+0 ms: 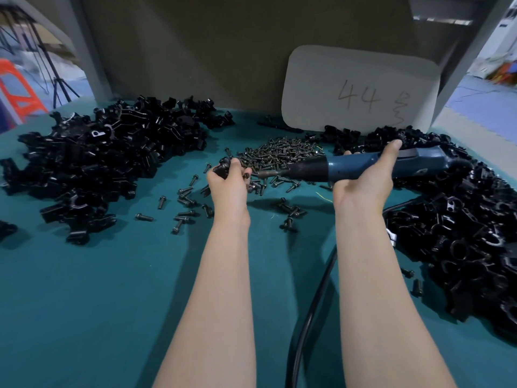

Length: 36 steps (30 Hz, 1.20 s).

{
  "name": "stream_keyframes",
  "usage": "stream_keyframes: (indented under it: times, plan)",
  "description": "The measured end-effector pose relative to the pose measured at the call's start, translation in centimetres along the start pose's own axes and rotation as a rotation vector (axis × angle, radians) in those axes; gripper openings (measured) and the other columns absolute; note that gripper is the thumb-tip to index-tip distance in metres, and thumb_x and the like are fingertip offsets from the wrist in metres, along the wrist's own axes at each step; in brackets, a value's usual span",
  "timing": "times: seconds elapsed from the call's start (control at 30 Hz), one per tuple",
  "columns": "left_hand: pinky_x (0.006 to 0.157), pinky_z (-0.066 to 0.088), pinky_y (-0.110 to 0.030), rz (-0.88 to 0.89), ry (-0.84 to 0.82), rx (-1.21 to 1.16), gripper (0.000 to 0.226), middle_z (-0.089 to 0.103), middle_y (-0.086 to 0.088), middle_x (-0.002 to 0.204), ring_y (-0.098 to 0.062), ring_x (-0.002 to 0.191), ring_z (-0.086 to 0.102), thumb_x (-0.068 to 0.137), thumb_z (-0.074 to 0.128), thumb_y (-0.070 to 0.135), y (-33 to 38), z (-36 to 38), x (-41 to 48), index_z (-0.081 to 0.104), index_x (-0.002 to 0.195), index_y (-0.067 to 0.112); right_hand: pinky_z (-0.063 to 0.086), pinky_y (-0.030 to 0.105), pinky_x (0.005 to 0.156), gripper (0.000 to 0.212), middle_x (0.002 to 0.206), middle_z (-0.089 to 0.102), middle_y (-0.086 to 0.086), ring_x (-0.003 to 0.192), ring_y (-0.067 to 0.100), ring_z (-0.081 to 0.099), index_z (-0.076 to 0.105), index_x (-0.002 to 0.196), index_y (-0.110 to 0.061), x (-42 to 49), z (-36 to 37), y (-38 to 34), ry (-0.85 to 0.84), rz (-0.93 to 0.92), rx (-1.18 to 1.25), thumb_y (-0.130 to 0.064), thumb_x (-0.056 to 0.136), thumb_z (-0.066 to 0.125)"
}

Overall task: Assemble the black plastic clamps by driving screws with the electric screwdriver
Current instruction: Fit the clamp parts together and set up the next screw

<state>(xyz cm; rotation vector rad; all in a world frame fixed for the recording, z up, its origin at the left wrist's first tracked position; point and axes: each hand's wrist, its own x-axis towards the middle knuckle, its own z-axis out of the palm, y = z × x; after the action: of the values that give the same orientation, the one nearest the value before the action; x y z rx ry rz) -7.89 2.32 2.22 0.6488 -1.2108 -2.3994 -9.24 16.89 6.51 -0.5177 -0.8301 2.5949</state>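
Note:
My left hand (228,183) grips a small black plastic clamp (221,168) above the teal table, just in front of the screw pile (279,154). My right hand (363,177) holds the blue electric screwdriver (355,166) level, its black nose and metal bit (265,174) pointing left at the clamp. The bit tip sits right beside my left fingers. Whether a screw sits on the bit is hidden.
A big heap of black clamp parts (98,152) covers the left of the table (112,289), another heap (461,219) the right. Loose screws (184,208) lie scattered in the middle. The screwdriver's black cable (307,317) runs toward me. A white card marked 44 (361,91) leans at the back.

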Motion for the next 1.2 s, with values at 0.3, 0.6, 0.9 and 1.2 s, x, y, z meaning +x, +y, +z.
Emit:
stream_keyframes:
  times: [0.3,0.6,0.9,1.2]
  plan:
    - [0.094,0.053,-0.031,-0.040,-0.020,-0.295,0.025,0.054,-0.007,0.084,-0.014,0.075,0.059,0.099,0.051,0.011,1.6,-0.3,-0.8,0.035,0.083,0.023,0.057,0.041,0.075,0.100,0.121,0.047,0.008,0.090,0.027,0.061,0.003,0.151,-0.027,1.3,-1.4,0.9,-0.209,0.104,-0.765,0.000,0.082,0.069]
    - [0.096,0.052,-0.032,-0.077,-0.073,-0.187,0.014,0.055,-0.003,0.081,-0.009,0.066,0.059,0.098,0.052,0.010,1.1,-0.1,-1.1,0.043,0.089,0.016,0.038,0.039,0.100,0.082,0.136,0.049,0.010,0.118,0.032,0.049,0.013,0.152,-0.023,1.5,-3.1,1.9,-0.207,-0.166,-1.613,-0.033,0.089,0.064]
    - [0.094,0.050,-0.029,-0.073,-0.090,-0.111,0.014,0.057,-0.002,0.084,-0.017,0.086,0.058,0.098,0.053,0.013,0.8,0.0,-0.9,0.044,0.089,0.019,0.046,0.031,0.083,0.031,0.105,0.065,0.000,0.099,0.018,0.059,0.060,0.118,-0.023,-2.2,0.7,2.9,-0.463,-0.532,-1.608,-0.036,0.090,0.061]
    - [0.084,0.049,-0.032,-0.004,0.032,0.174,0.017,0.059,-0.008,0.105,-0.022,0.092,0.057,0.098,0.053,0.021,0.8,-0.3,-0.3,0.043,0.110,0.014,0.038,0.015,0.069,0.016,0.089,0.060,-0.004,0.081,0.011,0.054,0.065,0.098,-0.013,-3.8,2.4,6.7,-0.782,-0.509,-1.634,-0.007,0.092,0.051]
